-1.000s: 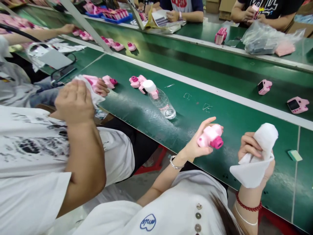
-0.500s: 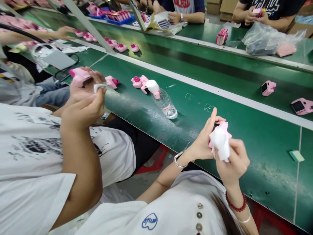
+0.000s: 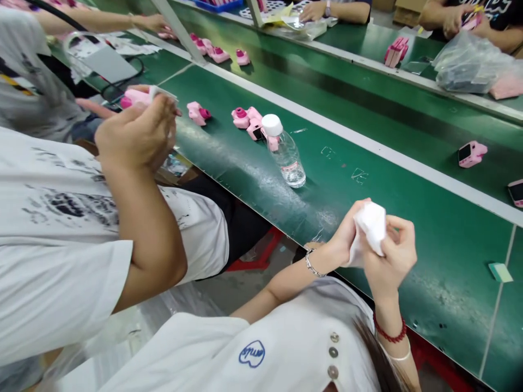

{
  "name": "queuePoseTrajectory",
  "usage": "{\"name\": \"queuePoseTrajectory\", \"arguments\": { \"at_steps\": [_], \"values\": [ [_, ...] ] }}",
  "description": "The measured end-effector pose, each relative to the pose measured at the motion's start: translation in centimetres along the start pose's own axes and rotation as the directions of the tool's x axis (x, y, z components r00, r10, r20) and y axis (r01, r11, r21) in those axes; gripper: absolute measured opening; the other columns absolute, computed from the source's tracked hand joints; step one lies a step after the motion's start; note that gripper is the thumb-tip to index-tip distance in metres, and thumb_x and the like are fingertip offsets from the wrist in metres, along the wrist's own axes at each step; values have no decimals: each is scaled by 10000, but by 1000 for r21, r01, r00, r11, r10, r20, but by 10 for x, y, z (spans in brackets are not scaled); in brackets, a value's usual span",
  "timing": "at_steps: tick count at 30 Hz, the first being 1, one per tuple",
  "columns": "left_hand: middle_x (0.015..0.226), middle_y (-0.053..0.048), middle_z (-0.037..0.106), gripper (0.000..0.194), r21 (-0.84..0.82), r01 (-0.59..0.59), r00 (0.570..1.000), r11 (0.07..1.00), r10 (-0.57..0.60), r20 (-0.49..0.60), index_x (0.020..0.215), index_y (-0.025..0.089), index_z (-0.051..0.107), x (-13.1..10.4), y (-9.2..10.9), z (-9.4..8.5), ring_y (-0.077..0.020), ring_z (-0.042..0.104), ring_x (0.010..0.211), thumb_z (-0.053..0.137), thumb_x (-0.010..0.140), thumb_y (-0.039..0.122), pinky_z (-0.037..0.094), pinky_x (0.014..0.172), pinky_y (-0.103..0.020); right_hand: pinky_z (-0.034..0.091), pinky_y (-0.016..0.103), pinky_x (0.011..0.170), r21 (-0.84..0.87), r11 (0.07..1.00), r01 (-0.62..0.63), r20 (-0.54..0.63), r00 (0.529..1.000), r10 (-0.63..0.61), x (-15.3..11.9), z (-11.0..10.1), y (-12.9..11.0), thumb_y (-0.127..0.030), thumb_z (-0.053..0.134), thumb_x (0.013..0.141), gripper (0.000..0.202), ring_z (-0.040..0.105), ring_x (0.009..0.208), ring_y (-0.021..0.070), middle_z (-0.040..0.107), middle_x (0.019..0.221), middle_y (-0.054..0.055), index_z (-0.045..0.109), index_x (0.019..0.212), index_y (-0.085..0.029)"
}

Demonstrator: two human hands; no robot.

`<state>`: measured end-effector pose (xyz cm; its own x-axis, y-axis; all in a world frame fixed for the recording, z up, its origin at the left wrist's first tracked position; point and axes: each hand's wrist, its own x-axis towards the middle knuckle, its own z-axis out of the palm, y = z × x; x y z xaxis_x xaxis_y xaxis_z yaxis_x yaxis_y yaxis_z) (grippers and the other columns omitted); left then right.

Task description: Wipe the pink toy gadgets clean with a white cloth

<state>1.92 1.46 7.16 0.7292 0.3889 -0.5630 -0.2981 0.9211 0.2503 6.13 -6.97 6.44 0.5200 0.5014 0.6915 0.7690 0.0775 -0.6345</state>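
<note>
A white cloth point(image 3: 371, 224) is bunched between my two hands above the near edge of the green bench. My right hand point(image 3: 393, 253), with a red beaded bracelet at its wrist, pinches the cloth. Behind and below it, my left hand point(image 3: 344, 239), wearing a silver bracelet, is closed around a pink toy camera; the cloth now covers the toy from view. To the left of my hands, a clear bottle with a white cap point(image 3: 286, 155) stands on the bench. Pink toy cameras point(image 3: 248, 121) lie behind it.
At my left, a co-worker's hand point(image 3: 137, 128) holds another pink toy and a white cloth. A green-and-white block point(image 3: 500, 272) lies on the right. Toy cameras point(image 3: 472, 154) sit beyond the white strip point(image 3: 379, 149). A plastic bag point(image 3: 466, 62) lies across the bench.
The cloth has shifted over the toy camera, which showed before and is hidden now. My left fingers have folded in from outstretched. The view has shifted slightly.
</note>
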Motion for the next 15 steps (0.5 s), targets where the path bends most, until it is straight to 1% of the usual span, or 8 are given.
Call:
{"name": "queuePoseTrajectory", "arguments": {
  "at_steps": [2, 5, 8, 10, 11, 12, 14, 15],
  "values": [
    [511, 57, 471, 305, -36, 80, 997, 996, -80, 7, 619, 190, 470, -2, -1, 0, -65, 431, 424, 665, 776, 364, 334, 448, -193, 513, 215, 605, -23, 988, 152, 85, 985, -150, -3, 1, 5, -58, 680, 818, 169, 608, 730, 99, 622, 914, 7, 651, 777, -220],
    [504, 39, 473, 300, -20, 144, 989, 989, -143, 34, 612, 180, 488, -5, 2, -3, -70, 428, 405, 589, 825, 366, 320, 429, -195, 507, 192, 608, -26, 957, 288, 95, 954, -285, -16, -8, 14, -14, 675, 807, 215, 619, 724, 88, 622, 878, -4, 672, 840, -227],
    [550, 14, 520, 281, -22, 133, 988, 991, -131, 80, 656, 169, 531, -7, 10, -5, -90, 461, 410, 540, 847, 374, 313, 402, -209, 494, 191, 582, -21, 950, 312, 129, 943, -307, -29, -20, 20, 2, 671, 804, 234, 617, 678, 85, 640, 840, -11, 695, 848, -227],
    [620, -7, 569, 225, -52, 147, 978, 988, -137, 157, 702, 162, 560, -9, 15, -6, -119, 539, 475, 561, 815, 356, 327, 396, -213, 513, 229, 577, -42, 987, 158, 69, 986, -154, -33, -25, 21, -56, 717, 791, 171, 629, 667, 116, 658, 826, -2, 706, 846, -217],
    [655, -13, 586, 195, -62, 178, 963, 982, -160, 218, 722, 159, 571, -10, 18, -6, -133, 579, 521, 583, 789, 342, 330, 394, -209, 536, 263, 596, -34, 999, 26, -32, 999, -27, -34, -26, 20, -104, 745, 785, 133, 642, 683, 143, 667, 830, 6, 711, 854, -213],
    [683, -18, 598, 178, -60, 219, 940, 974, -194, 280, 740, 157, 583, -11, 20, -6, -147, 609, 562, 607, 761, 331, 330, 389, -206, 563, 304, 636, 10, 993, -120, -162, 980, 120, -33, -26, 19, -158, 771, 781, 122, 660, 717, 172, 678, 855, 14, 717, 876, -212],
    [719, -23, 617, 182, -35, 293, 889, 956, -258, 379, 771, 157, 602, -13, 22, -6, -168, 640, 606, 644, 721, 327, 309, 373, -202, 594, 385, 745, 158, 932, -326, -388, 848, 362, -29, -24, 16, -257, 797, 781, 176, 685, 804, 220, 696, 940, 26, 721, 935, -220],
    [736, -27, 632, 190, -21, 313, 875, 950, -280, 395, 789, 157, 613, -14, 22, -5, -169, 643, 609, 652, 716, 328, 307, 372, -204, 593, 403, 769, 197, 909, -367, -445, 793, 417, -26, -22, 13, -289, 796, 787, 187, 685, 821, 229, 697, 956, 27, 720, 945, -223]
  ]
}}
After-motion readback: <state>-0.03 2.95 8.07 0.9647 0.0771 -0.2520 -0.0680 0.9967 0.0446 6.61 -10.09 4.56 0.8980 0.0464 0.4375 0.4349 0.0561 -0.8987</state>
